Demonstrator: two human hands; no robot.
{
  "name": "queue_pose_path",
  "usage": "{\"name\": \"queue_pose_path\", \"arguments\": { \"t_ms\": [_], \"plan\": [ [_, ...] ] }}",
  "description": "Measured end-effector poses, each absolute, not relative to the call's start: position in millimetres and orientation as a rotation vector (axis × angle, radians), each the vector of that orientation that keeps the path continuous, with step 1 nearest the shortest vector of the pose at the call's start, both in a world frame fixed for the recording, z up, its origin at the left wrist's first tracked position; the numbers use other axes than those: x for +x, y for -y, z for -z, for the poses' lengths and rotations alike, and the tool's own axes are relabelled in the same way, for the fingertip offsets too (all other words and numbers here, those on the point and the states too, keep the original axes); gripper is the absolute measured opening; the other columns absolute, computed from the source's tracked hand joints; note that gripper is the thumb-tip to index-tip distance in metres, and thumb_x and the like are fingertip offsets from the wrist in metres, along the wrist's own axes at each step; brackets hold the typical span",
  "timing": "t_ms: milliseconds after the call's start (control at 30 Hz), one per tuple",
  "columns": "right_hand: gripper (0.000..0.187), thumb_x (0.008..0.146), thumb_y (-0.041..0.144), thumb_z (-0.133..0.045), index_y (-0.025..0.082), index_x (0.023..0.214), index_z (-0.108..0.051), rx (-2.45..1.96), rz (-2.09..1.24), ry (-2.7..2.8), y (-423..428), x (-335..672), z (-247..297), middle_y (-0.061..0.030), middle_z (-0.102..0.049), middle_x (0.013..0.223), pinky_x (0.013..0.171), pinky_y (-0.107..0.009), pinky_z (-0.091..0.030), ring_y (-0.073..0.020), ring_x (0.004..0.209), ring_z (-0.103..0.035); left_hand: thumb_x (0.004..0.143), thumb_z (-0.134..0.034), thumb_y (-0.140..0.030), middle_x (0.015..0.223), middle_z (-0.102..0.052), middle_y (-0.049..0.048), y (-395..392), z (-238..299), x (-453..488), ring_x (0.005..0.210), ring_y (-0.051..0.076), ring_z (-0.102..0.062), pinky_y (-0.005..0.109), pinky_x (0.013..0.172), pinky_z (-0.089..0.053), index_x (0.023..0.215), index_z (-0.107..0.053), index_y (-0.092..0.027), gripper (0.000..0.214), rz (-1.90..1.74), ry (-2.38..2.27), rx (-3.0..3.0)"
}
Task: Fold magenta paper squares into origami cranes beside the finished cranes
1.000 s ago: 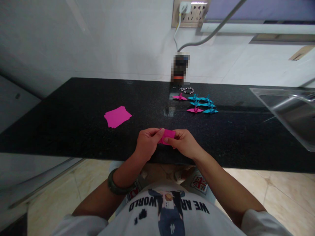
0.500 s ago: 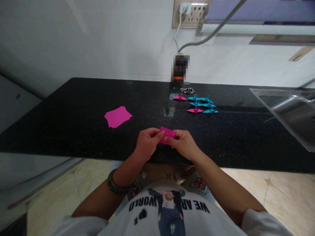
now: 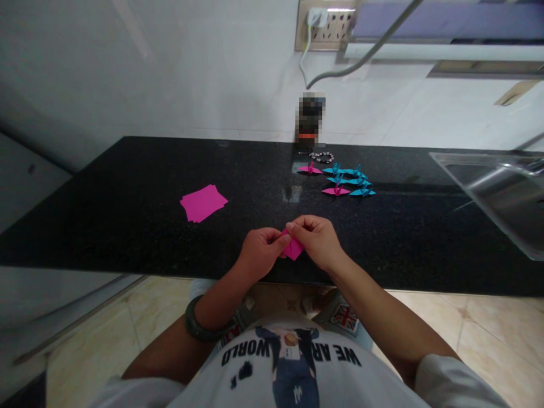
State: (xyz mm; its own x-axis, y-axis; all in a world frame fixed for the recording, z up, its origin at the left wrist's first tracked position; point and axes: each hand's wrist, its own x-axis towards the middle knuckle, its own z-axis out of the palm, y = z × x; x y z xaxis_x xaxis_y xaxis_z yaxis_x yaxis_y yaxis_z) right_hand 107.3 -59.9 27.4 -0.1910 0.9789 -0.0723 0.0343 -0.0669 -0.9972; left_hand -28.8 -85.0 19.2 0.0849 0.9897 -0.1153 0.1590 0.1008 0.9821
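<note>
Folded paper: a small pink piece, matte and creased to a pointed, roughly diamond shape, held above the near edge of the counter between both hands.
Left hand: the left hand is curled, knuckles up, thumb and forefinger pinched shut on the paper's left side; a dark green bangle circles the wrist.
Right hand: the right hand arches over the paper from above, fingertips pressed together on its top corner, wrist bent down.
Counter: a long slab of black speckled stone, polished and faintly reflective.
Paper stack: flat square pink sheets, slightly fanned, lying well to the left of the hands.
Cranes: small folded paper birds, some pink and some teal, clustered near the back of the counter, well apart from the hands.
Bead ring: a loop of small beads just behind the birds.
Sink: a brushed-metal basin at the far right.
</note>
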Motion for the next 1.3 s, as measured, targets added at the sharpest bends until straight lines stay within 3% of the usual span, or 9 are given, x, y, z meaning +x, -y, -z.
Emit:
{"name": "queue_pose_path", "arguments": {
  "t_ms": [300, 433, 533, 633, 733, 933, 1133, 1300],
  "plan": [
    [0.023, 0.069, 0.035, -0.060, 0.013, 0.061, -0.056, -1.186, -1.263, 1.278, 62, 106, -25, 0.0031, -0.049, 0.049, 0.040, -0.020, -0.030, -0.0062, 0.042, -0.039, 0.066, -0.063, -0.025, 0.058, -0.058, -0.0012, 87, -29, -28, 0.054, 0.010, -0.051, 0.021, 0.054, -0.042, 0.068, -0.061, -0.013, 0.012, -1.010, -1.213, 1.222],
    [0.024, 0.069, 0.035, -0.061, 0.013, 0.061, -0.056, -1.161, -1.237, 1.198, 60, 108, -25, 0.0031, -0.051, 0.051, 0.041, -0.020, -0.031, -0.0064, 0.043, -0.040, 0.059, -0.071, -0.022, 0.064, -0.062, -0.0002, 89, -32, -29, 0.057, 0.010, -0.055, 0.023, 0.060, -0.046, 0.079, -0.062, -0.012, 0.024, -1.051, -1.108, 1.015],
    [0.024, 0.070, 0.035, -0.060, 0.014, 0.062, -0.056, -1.126, -1.212, 1.152, 59, 111, -25, 0.0034, -0.050, 0.051, 0.043, -0.020, -0.033, -0.0065, 0.043, -0.041, 0.062, -0.069, -0.029, 0.071, -0.065, 0.0022, 90, -29, -29, 0.062, 0.011, -0.058, 0.025, 0.062, -0.047, 0.086, -0.061, -0.013, 0.029, -1.041, -1.047, 0.894],
    [0.024, 0.070, 0.036, -0.061, 0.014, 0.063, -0.056, -1.108, -1.231, 1.129, 59, 110, -25, 0.0036, -0.050, 0.051, 0.043, -0.020, -0.033, -0.0065, 0.043, -0.040, 0.069, -0.063, -0.036, 0.066, -0.063, 0.0026, 91, -28, -26, 0.058, 0.010, -0.057, 0.022, 0.057, -0.045, 0.076, -0.063, -0.011, 0.026, -1.003, -1.094, 0.914],
    [0.025, 0.071, 0.038, -0.060, 0.014, 0.066, -0.056, -1.110, -1.264, 1.141, 62, 109, -25, 0.0036, -0.050, 0.052, 0.043, -0.020, -0.033, -0.0067, 0.044, -0.041, 0.066, -0.066, -0.032, 0.058, -0.060, -0.0006, 90, -29, -22, 0.053, 0.007, -0.052, 0.020, 0.056, -0.043, 0.065, -0.062, -0.011, 0.022, -1.077, -1.124, 0.933],
    [0.025, 0.073, 0.039, -0.056, 0.014, 0.070, -0.056, -1.149, -1.327, 1.400, 68, 112, -20, 0.0046, -0.046, 0.051, 0.039, -0.019, -0.028, -0.0061, 0.041, -0.036, 0.066, -0.066, -0.030, 0.057, -0.057, -0.0022, 86, -24, -24, 0.055, 0.008, -0.052, 0.022, 0.058, -0.044, 0.063, -0.061, -0.012, 0.019, -1.215, -1.172, 0.953],
    [0.022, 0.077, 0.027, -0.053, 0.016, 0.058, -0.052, -1.255, -0.616, 1.670, 70, 114, -18, 0.0019, -0.046, 0.055, 0.048, -0.022, -0.032, -0.0088, 0.051, -0.040, 0.063, -0.069, -0.029, 0.071, -0.061, -0.0001, 88, -15, -20, 0.063, 0.010, -0.055, 0.022, 0.062, -0.044, 0.084, -0.061, -0.015, 0.026, -1.397, -1.286, 0.989],
    [0.008, 0.076, 0.018, -0.051, 0.017, 0.074, -0.058, -1.128, -0.203, 1.904, 72, 112, -17, -0.0047, -0.058, 0.074, 0.062, -0.026, -0.041, -0.0144, 0.070, -0.052, 0.068, -0.065, -0.030, 0.086, -0.066, 0.0061, 92, -20, -12, 0.081, 0.015, -0.058, 0.027, 0.078, -0.044, 0.090, -0.066, -0.012, 0.028, -1.311, -1.123, 1.002]
  ]
}}
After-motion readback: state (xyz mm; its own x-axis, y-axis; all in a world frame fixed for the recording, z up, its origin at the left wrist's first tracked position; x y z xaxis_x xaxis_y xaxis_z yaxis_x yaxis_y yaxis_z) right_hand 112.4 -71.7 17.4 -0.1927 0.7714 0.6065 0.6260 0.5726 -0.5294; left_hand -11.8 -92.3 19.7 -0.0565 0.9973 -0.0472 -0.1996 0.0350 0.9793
